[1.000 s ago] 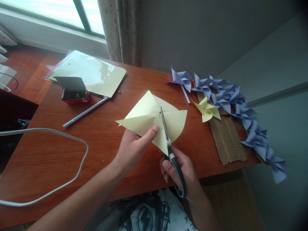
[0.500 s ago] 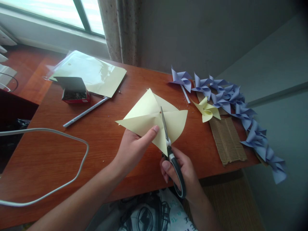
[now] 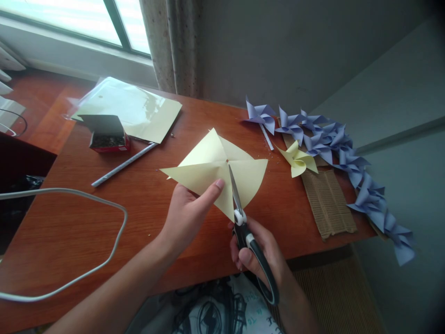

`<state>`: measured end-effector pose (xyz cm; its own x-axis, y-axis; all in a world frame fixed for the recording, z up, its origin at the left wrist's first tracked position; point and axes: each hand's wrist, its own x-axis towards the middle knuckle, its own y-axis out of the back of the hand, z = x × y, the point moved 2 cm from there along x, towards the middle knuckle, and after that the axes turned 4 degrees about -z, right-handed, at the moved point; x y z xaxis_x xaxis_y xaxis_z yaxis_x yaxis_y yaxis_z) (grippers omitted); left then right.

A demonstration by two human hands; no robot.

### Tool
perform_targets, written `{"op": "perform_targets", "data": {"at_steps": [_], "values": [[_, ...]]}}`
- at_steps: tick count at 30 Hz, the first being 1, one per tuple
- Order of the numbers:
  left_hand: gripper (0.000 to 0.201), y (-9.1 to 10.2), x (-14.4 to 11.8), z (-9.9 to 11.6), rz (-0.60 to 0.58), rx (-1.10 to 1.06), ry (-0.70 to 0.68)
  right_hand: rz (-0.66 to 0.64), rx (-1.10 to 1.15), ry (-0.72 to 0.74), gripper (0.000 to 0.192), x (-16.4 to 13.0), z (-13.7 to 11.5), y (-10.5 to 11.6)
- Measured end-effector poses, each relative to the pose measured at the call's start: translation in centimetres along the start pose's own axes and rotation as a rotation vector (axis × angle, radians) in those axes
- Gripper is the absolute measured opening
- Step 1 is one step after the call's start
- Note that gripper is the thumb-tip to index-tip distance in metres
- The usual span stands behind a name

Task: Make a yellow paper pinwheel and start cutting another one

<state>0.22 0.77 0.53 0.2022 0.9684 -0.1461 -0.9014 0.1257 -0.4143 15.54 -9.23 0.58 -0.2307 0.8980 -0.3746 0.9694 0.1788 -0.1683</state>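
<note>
A square of pale yellow paper (image 3: 203, 150), cut from its corners toward the middle and creased, is pinched at its near edge by my left hand (image 3: 187, 208). The thumb lies on top and the other fingers are hidden underneath. A small brown dot marks the paper's centre. My right hand (image 3: 259, 248) grips a pair of scissors (image 3: 252, 239) with black-and-white handles. Their blades point away from me along the near cut, with the tips just short of the centre dot.
Several purple paper pinwheels (image 3: 316, 144) and one yellow pinwheel (image 3: 297, 159) lie at the right around corrugated cardboard (image 3: 328, 204). At the left are yellow sheets in plastic (image 3: 128, 104), an open small box (image 3: 109, 139), a rolled paper stick (image 3: 121, 166) and a white cable (image 3: 121, 232).
The scissors have drawn back slightly toward me, with their tips lower and off the centre dot. The yellow paper and my left hand have shifted a little left.
</note>
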Motion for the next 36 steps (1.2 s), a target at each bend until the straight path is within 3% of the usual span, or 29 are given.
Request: {"op": "perform_targets", "data": {"at_steps": [5, 9, 11, 15, 19, 22, 26, 36], "values": [[0.022, 0.4, 0.4, 0.2, 0.078, -0.041, -0.076, -0.054, -0.069, -0.041, 0.066, -1.2, 0.2, 1.4], [0.025, 0.7, 0.8, 0.3, 0.190, -0.121, -0.142, -0.029, -0.147, -0.069, 0.077, -2.9, 0.6, 4.3], [0.026, 0.8, 1.0, 0.3, 0.217, -0.154, -0.145, 0.009, -0.195, -0.089, 0.072, -3.5, 0.9, 6.0], [0.025, 0.8, 1.2, 0.1, 0.203, -0.156, -0.108, 0.286, -0.388, -0.086, 0.058, -3.7, 1.0, 9.6], [0.025, 0.5, 1.2, -0.1, 0.165, -0.142, -0.055, 0.605, -0.829, -0.011, 0.057, -3.2, 0.7, 12.1], [0.024, 0.3, 1.2, -0.4, 0.143, -0.134, -0.041, 0.715, -1.079, 0.021, 0.054, -2.8, 0.4, 12.8], [0.027, 0.4, 1.3, -0.7, 0.138, -0.121, -0.032, 0.784, -1.234, 0.054, 0.049, -2.2, 0.2, 13.0], [0.025, 0.4, 1.3, -0.9, 0.124, -0.122, -0.023, 0.784, -1.486, -0.068, 0.036, -0.8, 0.0, 13.5]]}}
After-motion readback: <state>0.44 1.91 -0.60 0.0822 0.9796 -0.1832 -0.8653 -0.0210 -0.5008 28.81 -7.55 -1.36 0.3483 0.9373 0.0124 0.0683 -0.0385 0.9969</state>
